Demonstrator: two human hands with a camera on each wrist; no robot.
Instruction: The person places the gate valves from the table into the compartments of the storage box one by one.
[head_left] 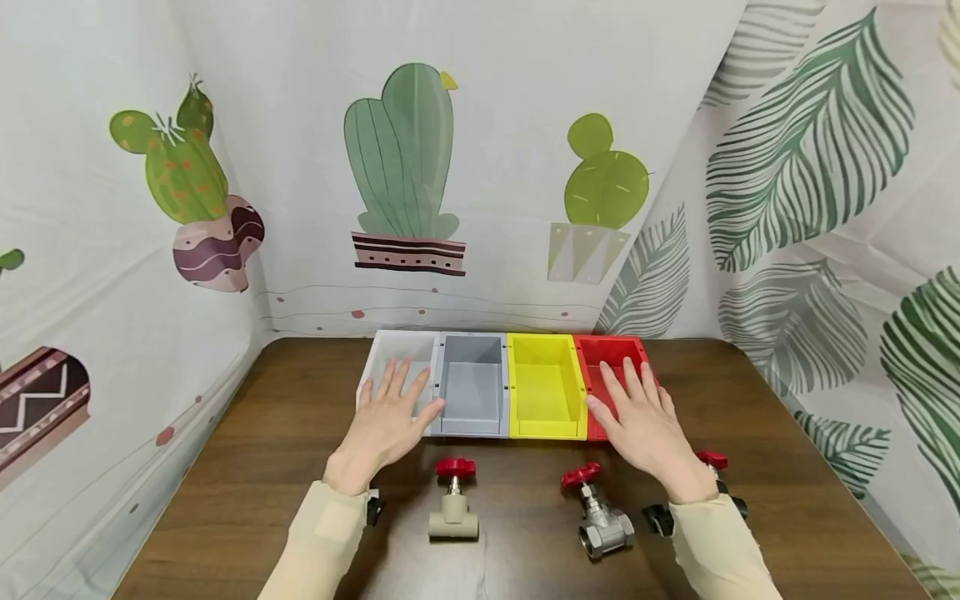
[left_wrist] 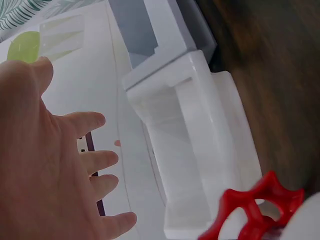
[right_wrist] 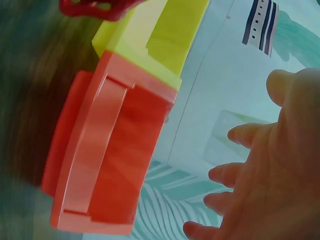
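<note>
My left hand point(head_left: 386, 421) is spread, palm down, over the white bin point(head_left: 371, 373), its straight fingers overlapping the bin in the head view. My right hand point(head_left: 641, 417) is spread the same way over the red bin point(head_left: 592, 354). Neither hand holds anything. Nearer the body, a beige tee-shaped valve point(head_left: 453, 521) with a red handwheel stands to the right of the left wrist. Left of the right wrist, a metal valve point(head_left: 600, 521) with a red handle leans on the table. Another red handle point(head_left: 712, 460) shows partly behind the right wrist.
Between the hands, a grey bin point(head_left: 472, 392) and a yellow bin point(head_left: 546, 392) complete the joined row. They stand on a brown wooden table point(head_left: 300, 400). A cloth point(head_left: 510, 167) printed with cacti and leaves hangs behind and beside it.
</note>
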